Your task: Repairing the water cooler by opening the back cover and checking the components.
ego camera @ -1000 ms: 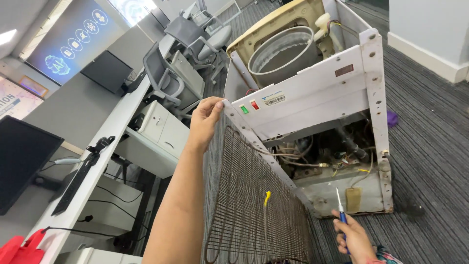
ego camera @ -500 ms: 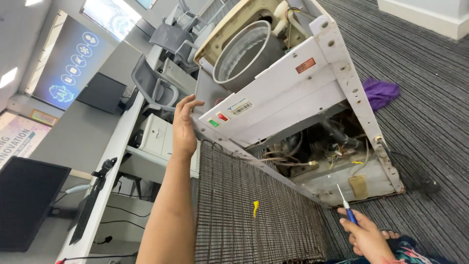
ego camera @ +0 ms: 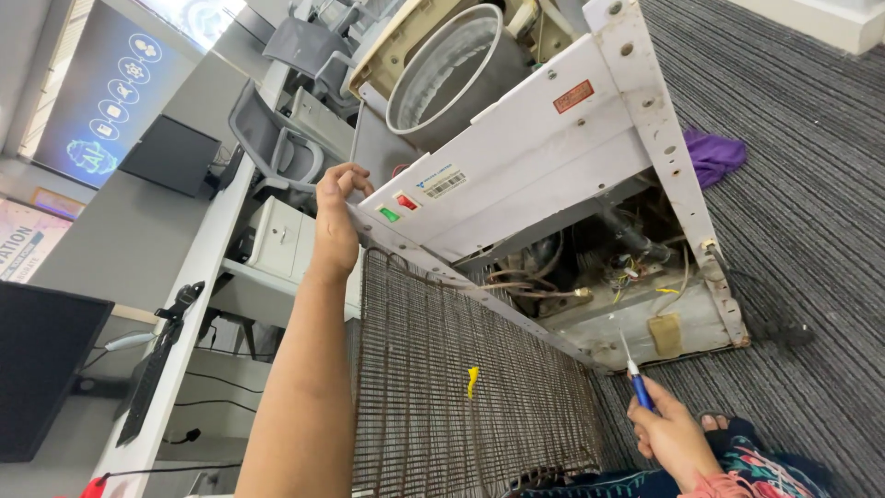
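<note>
Left hand (ego camera: pixel 334 221) grips the white appliance panel (ego camera: pixel 516 175) edge above the wire grille (ego camera: pixel 442 397); right hand (ego camera: pixel 671 435) clasps a blue screwdriver (ego camera: pixel 636 380).

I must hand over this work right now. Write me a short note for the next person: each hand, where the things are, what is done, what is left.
Left hand: grips the top corner of the white appliance cabinet, beside the wire condenser grid.
Right hand: holds a blue-handled screwdriver, tip pointing at the cabinet's lower corner.
Things: the cabinet lies tilted on the grey carpet; its lower compartment is open, wires and tubing showing. A purple cloth lies behind.
Done: lower compartment exposed.
Left: the grid is still attached to the cabinet.
</note>
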